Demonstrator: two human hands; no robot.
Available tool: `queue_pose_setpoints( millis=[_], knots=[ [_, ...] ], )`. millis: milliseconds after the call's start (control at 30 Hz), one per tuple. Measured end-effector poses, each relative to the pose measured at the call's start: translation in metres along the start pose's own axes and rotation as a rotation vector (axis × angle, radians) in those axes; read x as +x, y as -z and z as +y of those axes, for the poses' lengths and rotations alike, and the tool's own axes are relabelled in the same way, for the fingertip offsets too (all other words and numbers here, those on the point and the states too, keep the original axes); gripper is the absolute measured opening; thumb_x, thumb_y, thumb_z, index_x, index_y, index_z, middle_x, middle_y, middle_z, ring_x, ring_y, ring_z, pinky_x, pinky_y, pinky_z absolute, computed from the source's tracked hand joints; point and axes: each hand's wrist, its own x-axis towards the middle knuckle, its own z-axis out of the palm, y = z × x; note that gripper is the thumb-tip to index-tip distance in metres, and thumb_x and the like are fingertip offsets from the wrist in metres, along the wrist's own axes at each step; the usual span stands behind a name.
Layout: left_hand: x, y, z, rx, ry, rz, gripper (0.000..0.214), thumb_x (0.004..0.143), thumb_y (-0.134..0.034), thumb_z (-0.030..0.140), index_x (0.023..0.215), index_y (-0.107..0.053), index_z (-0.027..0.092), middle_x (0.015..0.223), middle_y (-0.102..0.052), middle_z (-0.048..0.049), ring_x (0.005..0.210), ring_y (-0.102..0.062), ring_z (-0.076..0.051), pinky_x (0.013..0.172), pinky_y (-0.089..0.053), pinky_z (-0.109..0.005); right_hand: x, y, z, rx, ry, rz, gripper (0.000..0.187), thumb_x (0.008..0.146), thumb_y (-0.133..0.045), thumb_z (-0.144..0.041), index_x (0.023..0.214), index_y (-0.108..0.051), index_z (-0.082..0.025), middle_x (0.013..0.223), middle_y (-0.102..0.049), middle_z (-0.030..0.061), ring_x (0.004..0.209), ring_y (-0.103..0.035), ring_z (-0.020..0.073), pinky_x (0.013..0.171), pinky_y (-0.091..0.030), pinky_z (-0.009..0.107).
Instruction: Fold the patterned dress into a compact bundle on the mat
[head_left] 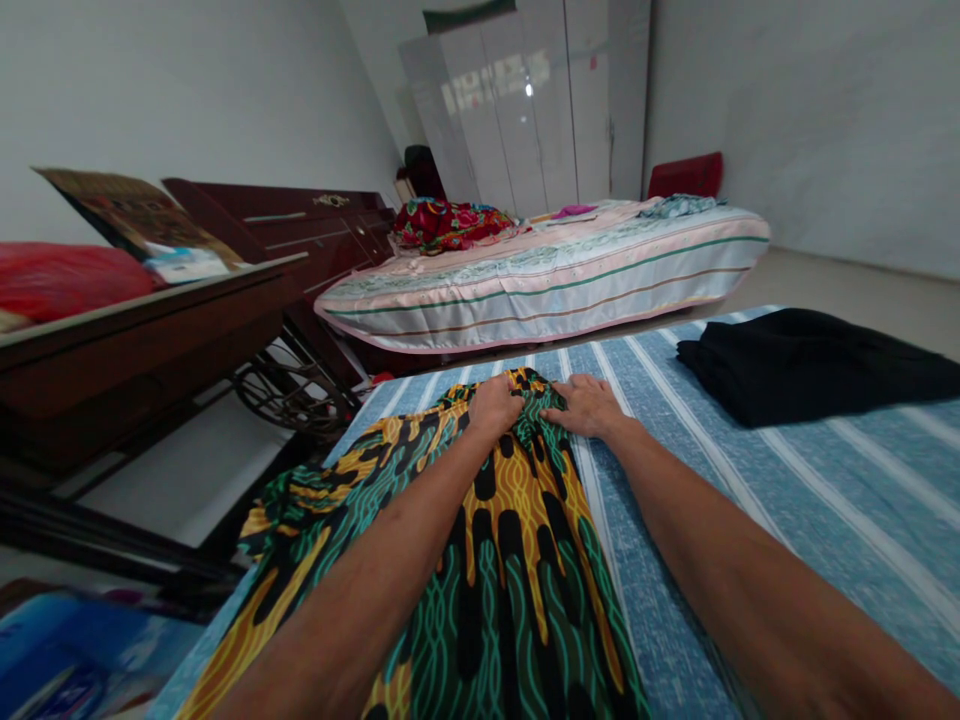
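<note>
A patterned garment (487, 540) in yellow, green and black lies spread over a blue-and-white striped bedsheet (660, 480). What looks like a short sleeve sticks out on its left side. My left hand (493, 408) has its fingers curled closed on the cloth near the garment's far end. Just to the right, my right hand (589, 405) rests at the far right edge of the garment, its thumb and fingers apart and touching cloth and sheet. A folded black cloth (810, 365) lies farther right on the sheet.
Beyond the striped sheet stands another bed (540, 280) with a red floral cloth (450, 222) on it. A wooden table (150, 320) with a red plastic bag (67, 280) is on the left. A blue package (97, 650) sits low at the left. A white wardrobe (517, 120) stands behind.
</note>
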Motion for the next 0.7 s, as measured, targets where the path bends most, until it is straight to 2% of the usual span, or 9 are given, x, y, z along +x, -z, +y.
queue_pose_setpoints(
  millis=[167, 333, 533, 633, 700],
  knots=[
    [-0.01, 0.008, -0.004, 0.003, -0.052, 0.006, 0.023, 0.073, -0.059, 0.027, 0.094, -0.063, 0.018, 0.092, -0.067, -0.0083, 0.089, -0.06, -0.023, 0.076, -0.043, -0.028, 0.0, -0.005, 0.002, -0.02, 0.015, 0.012, 0.064, 0.081, -0.035, -0.067, 0.129, -0.046, -0.026, 0.119, -0.049, 0.0124, 0.116, -0.037, 0.0303, 0.092, -0.025, 0.043],
    [-0.029, 0.031, -0.029, -0.008, -0.089, -0.003, 0.015, 0.074, -0.056, 0.027, 0.085, -0.063, 0.019, 0.082, -0.066, -0.0038, 0.08, -0.059, -0.018, 0.07, -0.041, -0.025, -0.001, -0.01, 0.003, -0.014, 0.007, 0.032, 0.064, 0.082, -0.035, -0.067, 0.129, -0.045, -0.026, 0.122, -0.048, 0.0115, 0.119, -0.036, 0.0286, 0.095, -0.023, 0.043],
    [-0.082, 0.076, -0.085, -0.024, -0.081, -0.066, 0.009, 0.071, -0.056, 0.023, 0.065, -0.062, 0.019, 0.064, -0.061, 0.001, 0.065, -0.056, -0.014, 0.061, -0.036, -0.023, -0.006, -0.003, -0.002, 0.027, 0.002, 0.029, 0.06, 0.084, -0.04, -0.062, 0.129, -0.046, -0.024, 0.123, -0.05, 0.0117, 0.118, -0.041, 0.0279, 0.095, -0.028, 0.043],
    [-0.11, 0.087, -0.103, -0.032, -0.054, -0.099, 0.011, 0.071, -0.056, 0.024, 0.063, -0.061, 0.019, 0.06, -0.06, 0.0016, 0.062, -0.055, -0.014, 0.058, -0.035, -0.022, -0.016, 0.012, -0.01, 0.073, -0.01, 0.068, 0.055, 0.088, -0.039, -0.053, 0.131, -0.042, -0.02, 0.125, -0.05, 0.0131, 0.117, -0.045, 0.0271, 0.092, -0.034, 0.04],
    [-0.126, 0.089, -0.107, -0.011, -0.043, -0.148, 0.011, 0.072, -0.055, 0.026, 0.064, -0.061, 0.02, 0.062, -0.061, 0.0017, 0.063, -0.056, -0.014, 0.058, -0.034, -0.022, -0.034, 0.027, -0.023, 0.108, -0.005, 0.096, 0.045, 0.091, -0.037, -0.043, 0.128, -0.046, -0.019, 0.122, -0.053, 0.0134, 0.113, -0.049, 0.0263, 0.089, -0.038, 0.038]
  ],
)
